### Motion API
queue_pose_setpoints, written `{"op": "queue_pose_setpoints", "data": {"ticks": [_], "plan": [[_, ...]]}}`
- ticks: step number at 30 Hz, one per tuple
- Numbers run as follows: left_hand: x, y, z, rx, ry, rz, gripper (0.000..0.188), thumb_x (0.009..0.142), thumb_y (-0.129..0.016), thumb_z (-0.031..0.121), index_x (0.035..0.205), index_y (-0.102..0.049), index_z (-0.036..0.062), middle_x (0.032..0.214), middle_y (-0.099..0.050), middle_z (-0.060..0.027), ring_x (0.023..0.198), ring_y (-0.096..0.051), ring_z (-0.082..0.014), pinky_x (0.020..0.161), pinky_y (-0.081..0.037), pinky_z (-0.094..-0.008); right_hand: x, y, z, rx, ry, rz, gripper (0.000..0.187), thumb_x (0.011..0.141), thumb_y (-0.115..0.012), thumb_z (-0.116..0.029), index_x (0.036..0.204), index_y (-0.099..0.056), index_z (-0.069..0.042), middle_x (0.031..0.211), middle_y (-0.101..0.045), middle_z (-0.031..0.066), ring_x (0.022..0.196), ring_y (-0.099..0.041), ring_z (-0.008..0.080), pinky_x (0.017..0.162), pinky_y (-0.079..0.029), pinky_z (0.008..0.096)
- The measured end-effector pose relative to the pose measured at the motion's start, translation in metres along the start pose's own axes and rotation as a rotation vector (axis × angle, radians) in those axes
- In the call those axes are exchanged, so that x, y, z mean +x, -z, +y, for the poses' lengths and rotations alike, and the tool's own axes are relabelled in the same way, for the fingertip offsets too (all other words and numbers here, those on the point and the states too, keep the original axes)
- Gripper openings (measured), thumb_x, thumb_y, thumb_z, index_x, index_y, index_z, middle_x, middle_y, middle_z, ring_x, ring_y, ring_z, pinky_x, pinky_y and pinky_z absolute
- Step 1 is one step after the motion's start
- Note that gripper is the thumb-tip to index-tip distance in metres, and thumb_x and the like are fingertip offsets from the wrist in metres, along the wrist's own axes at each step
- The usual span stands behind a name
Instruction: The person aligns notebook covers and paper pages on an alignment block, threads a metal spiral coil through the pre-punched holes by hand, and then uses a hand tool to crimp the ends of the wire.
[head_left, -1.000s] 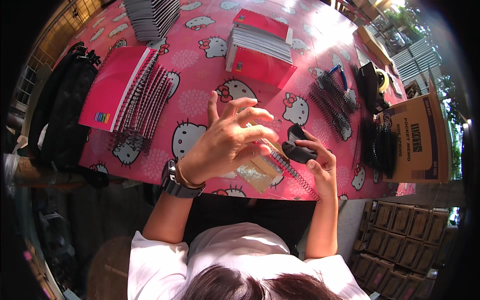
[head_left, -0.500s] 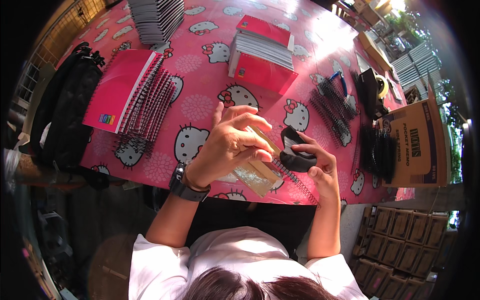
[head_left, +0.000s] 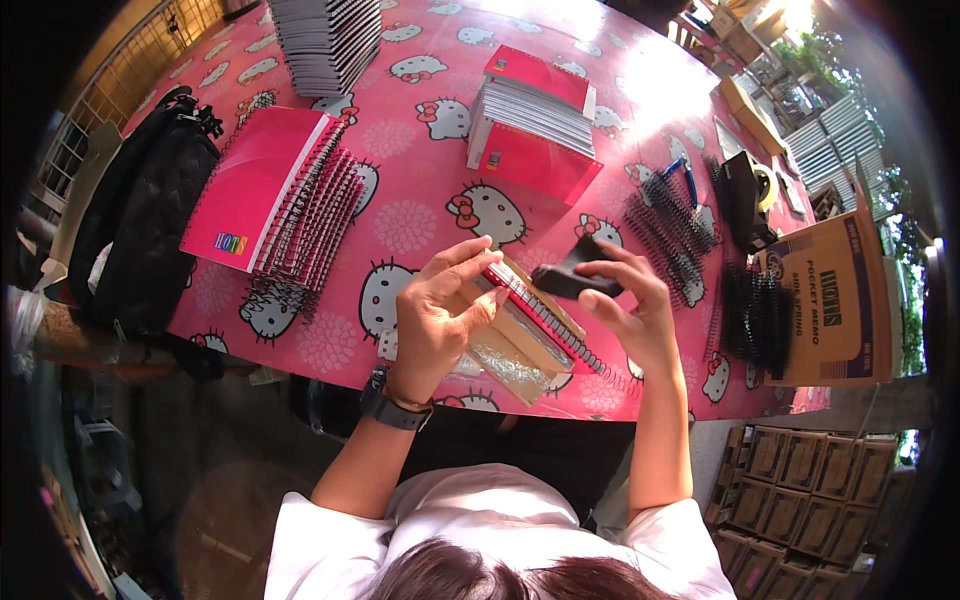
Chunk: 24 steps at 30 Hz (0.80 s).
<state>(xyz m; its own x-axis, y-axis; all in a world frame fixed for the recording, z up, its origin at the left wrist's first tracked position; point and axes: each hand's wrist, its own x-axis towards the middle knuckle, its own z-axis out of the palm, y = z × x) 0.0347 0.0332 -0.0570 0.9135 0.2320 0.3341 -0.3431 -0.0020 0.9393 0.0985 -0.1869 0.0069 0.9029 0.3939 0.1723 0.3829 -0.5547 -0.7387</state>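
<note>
My left hand (head_left: 445, 310) is closed, its thumb and fingertips gripping the far end of a pink-edged notebook (head_left: 535, 312). The notebook lies slantwise on a small wooden board (head_left: 512, 378). Along its right edge runs a dark spiral wire (head_left: 565, 335), whose loose coil sticks out past the near end. In my right hand (head_left: 632, 295), between thumb and fingers, is a black angular thing (head_left: 575, 275); its exact kind is unclear. It hovers just right of the notebook's far part, and I cannot tell whether it touches the wire.
Spiral-bound pink notebooks (head_left: 262, 190) are piled at the left beside a black bag (head_left: 160, 225). Ahead stand a pink-covered notebook stack (head_left: 540, 150) and a taller stack (head_left: 325, 45). At the right lie black wire coils (head_left: 670, 225), blue-handled pliers (head_left: 685, 175), a tape dispenser (head_left: 742, 195) and a cardboard box (head_left: 830, 295).
My left hand has moved slightly left and down, uncovering the pink notebook and wire. The black thing in my right hand has turned and shifted up and left.
</note>
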Motion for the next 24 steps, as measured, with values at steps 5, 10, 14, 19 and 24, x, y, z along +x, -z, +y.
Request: {"op": "queue_pose_setpoints", "data": {"ticks": [5, 10, 14, 19, 24], "plan": [[-0.002, -0.003, 0.001, 0.091, -0.052, 0.046, 0.035, 0.077, -0.073, 0.004, 0.111, -0.069, 0.0035, 0.118, -0.065, -0.0129, 0.110, -0.061, -0.0230, 0.094, -0.048, -0.0337, -0.009, -0.013, -0.019, 0.426, 0.196, -0.159, 0.039, 0.071, -0.080, -0.033, 0.100, -0.073, -0.007, 0.121, -0.062, 0.0192, 0.115, -0.055, 0.0307, 0.098, -0.041, 0.0409], [-0.002, -0.001, 0.005, 0.067, 0.003, -0.006, 0.037, 0.079, -0.073, 0.007, 0.115, -0.067, 0.0007, 0.124, -0.061, -0.0139, 0.117, -0.056, -0.0224, 0.098, -0.046, -0.0339, -0.005, -0.008, 0.005, 0.251, 0.085, -0.015, 0.044, 0.069, -0.082, -0.034, 0.103, -0.072, -0.008, 0.127, -0.059, 0.0206, 0.118, -0.053, 0.0307, 0.102, -0.039, 0.0411], [0.001, 0.002, 0.009, 0.233, -0.115, 0.020, 0.037, 0.076, -0.074, 0.005, 0.112, -0.069, 0.0062, 0.119, -0.064, -0.0119, 0.113, -0.058, -0.0260, 0.095, -0.048, -0.0362, -0.008, -0.019, 0.012, 0.269, 0.044, -0.017, 0.050, 0.069, -0.082, -0.039, 0.108, -0.071, -0.009, 0.131, -0.054, 0.0223, 0.121, -0.051, 0.0315, 0.104, -0.037, 0.0421], [0.009, -0.012, 0.030, 0.292, -0.270, -0.091, 0.027, 0.078, -0.072, 0.002, 0.105, -0.073, 0.0079, 0.111, -0.066, -0.0092, 0.103, -0.058, -0.0212, 0.090, -0.047, -0.0324, -0.020, -0.003, 0.027, -0.335, 0.140, 0.184, 0.050, 0.075, -0.077, -0.041, 0.113, -0.066, -0.009, 0.131, -0.054, 0.0203, 0.122, -0.046, 0.0340, 0.100, -0.040, 0.0438], [0.012, -0.019, 0.048, 0.226, -0.249, -0.157, 0.019, 0.074, -0.075, 0.007, 0.093, -0.074, 0.0098, 0.083, -0.070, -0.0045, 0.079, -0.063, -0.0199, 0.082, -0.044, -0.0331, -0.041, -0.004, -0.051, 0.209, 0.193, 0.113, 0.041, 0.075, -0.080, -0.018, 0.111, -0.065, -0.005, 0.109, -0.063, 0.0100, 0.096, -0.061, 0.0204, 0.079, -0.050, 0.0330]]}}
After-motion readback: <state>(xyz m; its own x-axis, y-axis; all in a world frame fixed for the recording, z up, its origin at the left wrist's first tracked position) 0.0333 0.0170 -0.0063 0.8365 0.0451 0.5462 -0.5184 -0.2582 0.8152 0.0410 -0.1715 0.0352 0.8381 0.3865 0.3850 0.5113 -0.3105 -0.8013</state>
